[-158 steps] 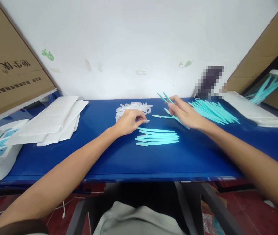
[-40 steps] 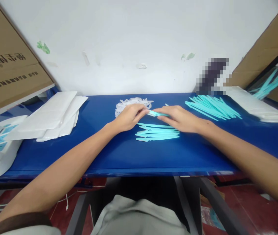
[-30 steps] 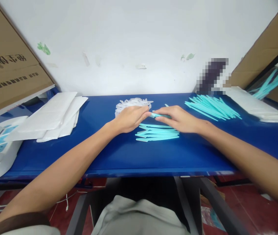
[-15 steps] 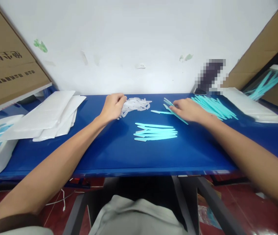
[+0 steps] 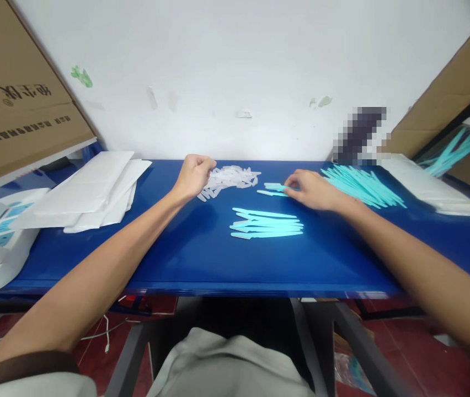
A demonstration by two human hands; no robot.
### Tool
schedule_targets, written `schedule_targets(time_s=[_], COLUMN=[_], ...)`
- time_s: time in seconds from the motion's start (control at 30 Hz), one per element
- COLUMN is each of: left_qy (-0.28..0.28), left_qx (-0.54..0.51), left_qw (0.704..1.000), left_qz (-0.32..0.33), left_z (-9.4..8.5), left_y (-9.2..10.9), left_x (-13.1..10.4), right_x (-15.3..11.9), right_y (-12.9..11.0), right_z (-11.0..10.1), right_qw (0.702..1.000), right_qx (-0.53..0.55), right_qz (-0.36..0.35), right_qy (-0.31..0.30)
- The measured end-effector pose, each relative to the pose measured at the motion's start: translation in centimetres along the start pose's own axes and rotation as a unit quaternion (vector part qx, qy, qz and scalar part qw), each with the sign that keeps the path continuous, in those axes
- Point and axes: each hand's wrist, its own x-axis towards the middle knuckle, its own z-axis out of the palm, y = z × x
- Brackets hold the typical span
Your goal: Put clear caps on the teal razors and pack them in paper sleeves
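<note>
1. A printed brown cardboard box (image 5: pixel 23 105) leans in from the left above a stack of flat white packets (image 5: pixel 90 184) on the glossy blue desk (image 5: pixel 202 264).
2. At far right, more flat white packets (image 5: pixel 419 190) lie near a clear container (image 5: pixel 458 151) of turquoise sticks; a pixelated patch (image 5: pixel 359 135) masks the area behind.
3. A fanned heap of slim turquoise plastic sticks (image 5: pixel 363 187) sits just beyond the right wrist.
4. The left hand (image 5: pixel 194 175), fingers curled, overlaps the left edge of a loose pile of translucent whitish plastic pieces (image 5: pixel 233 177); whether it grips one cannot be told.
5. The right hand (image 5: pixel 307 190) pinches a pale-tipped turquoise stick (image 5: pixel 274 186), another just beside it.
6. Nearer the person, a row of turquoise sticks (image 5: pixel 270 223) lies roughly parallel, blade-shaped tips pointing left.
</note>
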Motion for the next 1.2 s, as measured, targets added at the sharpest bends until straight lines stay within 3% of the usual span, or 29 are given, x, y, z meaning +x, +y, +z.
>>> schedule_targets(time_s=[0.17, 0.27, 0.4, 0.77, 0.93, 1.03, 1.2], left_qy=[-0.024, -0.025, -0.033, -0.06, -0.072, -0.085, -0.07], left_qx=[0.027, 0.134, 0.281, 0.251, 0.362, 0.4, 0.385], left_qw=[0.999, 0.99, 0.953, 0.96, 0.912, 0.895, 0.91], left_qz=[0.004, 0.044, 0.106, 0.106, 0.179, 0.175, 0.139], left_z=[-0.1, -0.3, -0.5, -0.1, -0.2, 0.0, 0.8], left_y=[-0.1, -0.4, -0.5, -0.2, -0.8, -1.1, -1.0], left_x=[-0.2, -0.5, -1.1, -1.2, -1.3, -1.3, -1.7], right_x=[0.1, -0.1, -0.5, -0.6, -1.2, -2.1, -3.0], right_y=[-0.4, -0.8, -1.0, -0.4, -2.2, -4.2, -6.3], right_z=[0.7, 0.7, 0.7, 0.7, -0.4, -1.5, -2.0], right_qw=[0.999, 0.998, 0.996, 0.998, 0.996, 0.99, 0.979], right_qx=[0.036, 0.055, 0.08, 0.046, 0.05, 0.112, 0.159], right_qz=[-0.035, -0.042, -0.041, -0.041, -0.038, -0.077, -0.122], right_qy=[0.016, 0.007, 0.007, 0.012, 0.069, 0.036, -0.045])
